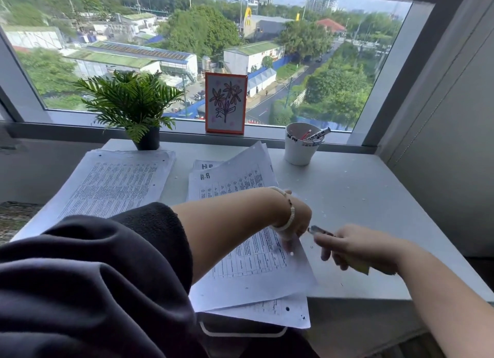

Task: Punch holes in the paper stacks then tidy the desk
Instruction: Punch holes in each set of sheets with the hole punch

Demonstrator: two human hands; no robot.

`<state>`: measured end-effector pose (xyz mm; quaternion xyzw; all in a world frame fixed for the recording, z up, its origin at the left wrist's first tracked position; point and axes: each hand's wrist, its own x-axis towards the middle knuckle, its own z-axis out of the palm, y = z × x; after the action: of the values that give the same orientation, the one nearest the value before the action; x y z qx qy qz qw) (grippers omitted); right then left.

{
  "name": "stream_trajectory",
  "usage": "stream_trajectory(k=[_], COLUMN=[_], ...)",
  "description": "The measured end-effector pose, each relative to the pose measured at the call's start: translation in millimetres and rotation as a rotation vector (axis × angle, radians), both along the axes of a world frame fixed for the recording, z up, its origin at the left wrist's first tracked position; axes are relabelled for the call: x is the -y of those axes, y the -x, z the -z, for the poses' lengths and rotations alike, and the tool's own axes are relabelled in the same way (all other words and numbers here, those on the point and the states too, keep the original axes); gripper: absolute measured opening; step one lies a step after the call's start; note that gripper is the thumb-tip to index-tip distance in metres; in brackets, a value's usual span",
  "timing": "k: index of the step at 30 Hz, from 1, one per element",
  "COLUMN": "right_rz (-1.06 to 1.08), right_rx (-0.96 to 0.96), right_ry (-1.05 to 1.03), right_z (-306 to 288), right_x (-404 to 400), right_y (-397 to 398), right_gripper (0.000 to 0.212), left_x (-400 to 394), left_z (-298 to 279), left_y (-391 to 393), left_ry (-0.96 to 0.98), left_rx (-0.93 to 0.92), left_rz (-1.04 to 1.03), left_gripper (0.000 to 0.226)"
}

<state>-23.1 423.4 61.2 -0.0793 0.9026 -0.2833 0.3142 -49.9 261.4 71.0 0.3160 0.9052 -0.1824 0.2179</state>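
Gripping a hole punch (324, 233) in the right hand (355, 246), the person is pinning the near paper stack (248, 264) with the left hand (296, 218), likely lining up its right edge for punching.

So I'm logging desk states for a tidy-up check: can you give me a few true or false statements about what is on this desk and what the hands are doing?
1. The right hand holds a small hole punch. True.
2. The left hand rests on the front paper stack. True.
3. The white cup is empty. False: it holds markers.
4. The potted fern stands at the desk's right edge. False: it stands back left, behind the left paper stack.
5. Small paper dots lie scattered on the desk. True.
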Motion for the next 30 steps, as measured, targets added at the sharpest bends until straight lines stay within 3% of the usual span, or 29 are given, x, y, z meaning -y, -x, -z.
stream_trajectory(k=[2, 3, 6, 9, 12, 14, 17, 20, 22, 25, 27, 28, 30], right_rz=[0.124, 0.153, 0.192, 0.347, 0.434, 0.541, 0.674, 0.72, 0.708, 0.668, 0.648, 0.632, 0.574], right_rx=[0.05, 0.057, 0.066, 0.144, 0.17, 0.236, 0.478, 0.61, 0.642, 0.664, 0.694, 0.7, 0.708], right_ry=[0.269, 0.32, 0.32, 0.409, 0.435, 0.557, 0.914, 1.298, 1.474, 1.616, 1.64, 1.631, 1.576], right_z=[6.2, 13.3, 27.5, 33.2, 31.2, 26.8, 18.0, 14.3, 11.2, 4.8, 3.4, 2.4, -1.3], right_x=[-5.7, -4.3, 12.6, 22.3, 28.8, 32.9, 37.8, 48.0, 63.3, 96.0, 115.3, 123.5, 134.9], right_y=[-0.9, -2.7, -13.4, -16.4, -18.0, -19.7, -29.1, -40.9, -47.4, -60.4, -70.5, -75.8, -84.5], right_gripper=[0.095, 0.085, 0.045, 0.036, 0.023, 0.019, 0.023, 0.067, 0.077, 0.072, 0.072, 0.071, 0.069], left_x=[2.7, 1.9, 2.4, 16.7, 43.0, 69.7, 130.1, 184.6, 199.5, 206.4, 207.2, 206.6, 214.2], left_z=[-1.2, -1.8, -1.5, 6.0, 11.4, 14.3, 25.9, 34.4, 36.1, 45.3, 47.0, 43.3, 41.9], left_y=[0.5, 0.1, 0.1, 3.3, -1.2, -14.9, -47.3, -87.8, -110.5, -123.7, -124.5, -125.1, -125.0], left_ry=[-0.057, -0.08, -0.144, -0.294, -0.517, -0.687, -0.897, -1.103, -1.223, -1.419, -1.651, -1.757, -1.897], left_rx=[0.006, 0.001, -0.008, -0.056, -0.221, -0.336, -0.326, -0.115, 0.245, 0.798, 1.053, 1.11, 1.047], left_rz=[-0.011, -0.017, -0.044, -0.044, -0.102, -0.318, -0.837, -1.367, -1.599, -1.563, -1.537, -1.526, -1.501], left_gripper=[0.034, 0.033, 0.034, 0.032, 0.043, 0.055, 0.057, 0.055, 0.075, 0.092, 0.08, 0.069, 0.047])
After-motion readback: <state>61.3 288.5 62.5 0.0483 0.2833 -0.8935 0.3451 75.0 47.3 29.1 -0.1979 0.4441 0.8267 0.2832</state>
